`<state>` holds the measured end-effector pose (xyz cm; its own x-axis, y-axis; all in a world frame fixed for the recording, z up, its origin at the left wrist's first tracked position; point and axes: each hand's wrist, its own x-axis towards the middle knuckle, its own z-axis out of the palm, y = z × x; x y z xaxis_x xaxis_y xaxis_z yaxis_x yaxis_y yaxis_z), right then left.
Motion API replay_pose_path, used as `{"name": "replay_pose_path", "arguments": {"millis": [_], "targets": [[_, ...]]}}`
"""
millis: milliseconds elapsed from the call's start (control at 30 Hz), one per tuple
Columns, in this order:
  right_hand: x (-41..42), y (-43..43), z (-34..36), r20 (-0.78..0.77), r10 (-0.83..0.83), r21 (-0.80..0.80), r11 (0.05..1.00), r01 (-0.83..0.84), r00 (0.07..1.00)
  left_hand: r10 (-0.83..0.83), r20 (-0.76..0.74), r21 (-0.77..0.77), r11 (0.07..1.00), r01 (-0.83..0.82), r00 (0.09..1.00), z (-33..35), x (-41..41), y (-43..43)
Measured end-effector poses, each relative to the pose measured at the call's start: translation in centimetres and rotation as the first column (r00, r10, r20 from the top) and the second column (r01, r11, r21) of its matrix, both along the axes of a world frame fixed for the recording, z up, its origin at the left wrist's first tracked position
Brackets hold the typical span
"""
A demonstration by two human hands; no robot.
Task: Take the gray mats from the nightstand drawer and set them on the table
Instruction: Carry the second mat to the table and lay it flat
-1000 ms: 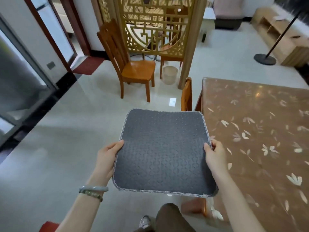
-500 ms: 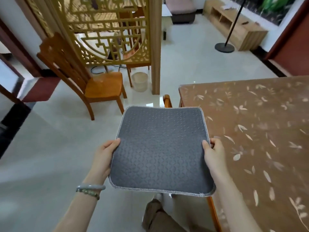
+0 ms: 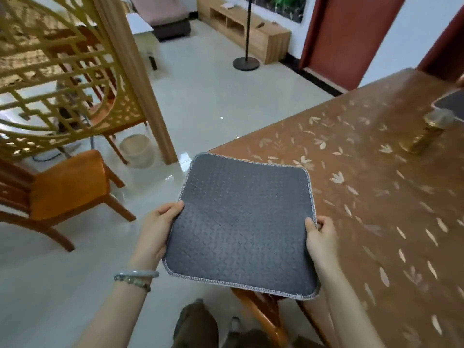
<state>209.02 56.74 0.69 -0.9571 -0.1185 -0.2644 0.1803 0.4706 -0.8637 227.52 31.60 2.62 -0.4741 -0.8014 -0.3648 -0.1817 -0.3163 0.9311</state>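
Note:
I hold a square gray mat point(image 3: 241, 224) with stitched light edging flat in front of me, over the near corner of the table. My left hand point(image 3: 158, 229) grips its left edge, thumb on top. Its right edge is pinched by my right hand point(image 3: 320, 237). The brown table point(image 3: 376, 197) with a pale leaf pattern stretches to the right. Another gray mat point(image 3: 452, 101) lies on the table at the far right edge of the view.
A brass stand point(image 3: 426, 131) sits on the table near the far mat. An orange wooden chair point(image 3: 67, 187) stands left, another chair tucked under the table below the mat. A gold lattice screen point(image 3: 62, 79), a small bin point(image 3: 136, 149) and a floor lamp base point(image 3: 246, 63) are beyond.
My view has swung to the right, so the table now fills more of the right side and the far mat and brass stand appear. The mat stays held in both hands.

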Motion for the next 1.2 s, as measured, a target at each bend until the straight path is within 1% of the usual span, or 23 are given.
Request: {"name": "replay_pose_path", "arguments": {"millis": [133,300,433,500,600,700,767,833,900,1000,1100,1200], "targets": [[-1.2,1.2,-0.5,0.01,-0.191,-0.004,0.982,0.191,0.981,-0.213,0.024,0.039,0.977,0.212,0.977,-0.8,-6.2,-2.0],[-1.6,1.5,-0.5,0.016,-0.407,0.023,0.913,0.406,0.913,-0.429,0.065,0.042,0.903,0.427,0.901,-1.6,-13.2,-3.7],[-1.7,1.1,-0.9,0.026,-0.562,0.034,0.827,0.561,0.827,-0.578,0.088,0.026,0.816,0.578,0.811,-2.2,-19.4,-5.0],[-1.9,0.7,-1.4,0.025,-0.609,0.062,0.792,0.607,0.793,-0.636,0.091,0.023,0.77,0.637,0.766,-3.1,-22.2,-5.3],[-2.5,0.4,-2.6,0.019,-0.679,0.095,0.732,0.674,0.734,-0.742,0.117,0.046,0.667,0.743,0.66,-5.0,-25.8,-5.5],[-3.6,0.3,-4.2,0.044,-0.729,0.101,0.683,0.723,0.683,-0.79,0.129,0.107,0.611,0.784,0.599,-7.2,-28.7,-5.3],[-4.5,0.4,-5.4,0.071,-0.741,0.123,0.67,0.732,0.667,-0.805,0.133,0.128,0.592,0.796,0.577,-8.9,-30.2,-4.9],[-5.3,0.8,-6.7,0.09,-0.751,0.173,0.658,0.732,0.654,-0.813,0.147,0.14,0.581,0.802,0.563,-10.7,-31.4,-4.4],[-6.3,1.2,-8.1,0.091,-0.757,0.231,0.648,0.726,0.647,-0.805,0.163,0.141,0.591,0.794,0.57,-12.4,-32.3,-3.8],[-7.8,1.8,-10.4,0.098,-0.758,0.288,0.642,0.71,0.645,-0.793,0.238,0.101,0.595,0.797,0.561,-14.6,-33.2,-3.0],[-8.5,2.3,-13.0,0.141,-0.762,0.328,0.638,0.697,0.632,-0.774,0.33,0.056,0.588,0.807,0.541,-16.3,-33.7,-2.4],[-8.3,2.7,-14.6,0.157,-0.778,0.389,0.615,0.686,0.609,-0.778,0.396,-0.05,0.512,0.858,0.488,-17.2,-33.8,-2.1]]}}
